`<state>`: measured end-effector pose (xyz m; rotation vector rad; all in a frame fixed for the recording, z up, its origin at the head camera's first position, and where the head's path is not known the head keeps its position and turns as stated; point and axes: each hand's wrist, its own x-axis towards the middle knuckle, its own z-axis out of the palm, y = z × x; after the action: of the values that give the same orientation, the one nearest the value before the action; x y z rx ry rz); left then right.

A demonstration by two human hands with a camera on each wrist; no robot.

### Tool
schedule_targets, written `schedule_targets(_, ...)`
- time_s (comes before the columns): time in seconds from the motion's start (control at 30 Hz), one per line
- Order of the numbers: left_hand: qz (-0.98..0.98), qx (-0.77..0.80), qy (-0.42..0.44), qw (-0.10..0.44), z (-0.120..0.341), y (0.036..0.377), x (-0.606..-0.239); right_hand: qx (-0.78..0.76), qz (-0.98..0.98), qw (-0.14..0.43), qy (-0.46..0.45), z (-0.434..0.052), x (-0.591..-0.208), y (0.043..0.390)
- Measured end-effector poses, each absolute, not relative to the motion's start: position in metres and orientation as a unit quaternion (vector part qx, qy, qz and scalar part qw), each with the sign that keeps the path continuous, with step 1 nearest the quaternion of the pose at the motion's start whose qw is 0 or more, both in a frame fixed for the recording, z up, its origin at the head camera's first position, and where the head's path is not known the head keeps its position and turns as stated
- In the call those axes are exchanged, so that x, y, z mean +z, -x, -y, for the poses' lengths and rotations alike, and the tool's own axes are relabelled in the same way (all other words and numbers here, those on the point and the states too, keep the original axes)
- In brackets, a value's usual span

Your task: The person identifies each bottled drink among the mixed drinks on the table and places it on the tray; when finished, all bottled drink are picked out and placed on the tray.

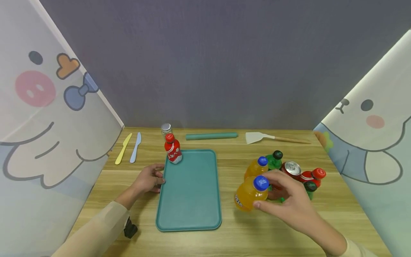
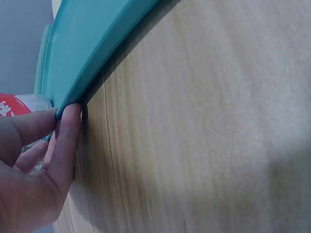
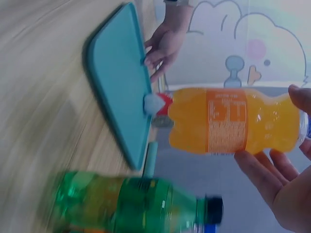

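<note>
I'm lifting the orange bottle (image 1: 249, 194) clear of the drink cluster, right hand (image 1: 290, 200) pinching it near the blue cap. Left hand (image 1: 148, 179) is bracing the teal tray (image 1: 189, 200) edge, fingers straight against the rim. Red bottle (image 1: 173, 149) is standing in the tray's far-left corner. Next, I think: carrying it left and setting it upright on bare tray.

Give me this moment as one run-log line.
right hand: grips orange soda bottle with blue cap, lifted | left hand: fingers touch teal plastic tray edge | small red bottle: upright on tray
</note>
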<state>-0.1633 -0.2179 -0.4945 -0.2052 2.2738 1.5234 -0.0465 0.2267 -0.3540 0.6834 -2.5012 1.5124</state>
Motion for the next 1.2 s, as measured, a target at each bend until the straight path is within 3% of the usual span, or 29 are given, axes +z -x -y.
schedule_targets(0.77,-0.811,0.545,0.071,0.2,0.22,0.166,-0.499,0.593,0.788,0.027,-0.162,-0.105,-0.376,0.125)
schedule_targets(1.2,-0.809,0.552,0.069,0.191,0.219,0.166,-0.498,0.539,0.834,0.061,-0.107,-0.067,-0.404,0.176)
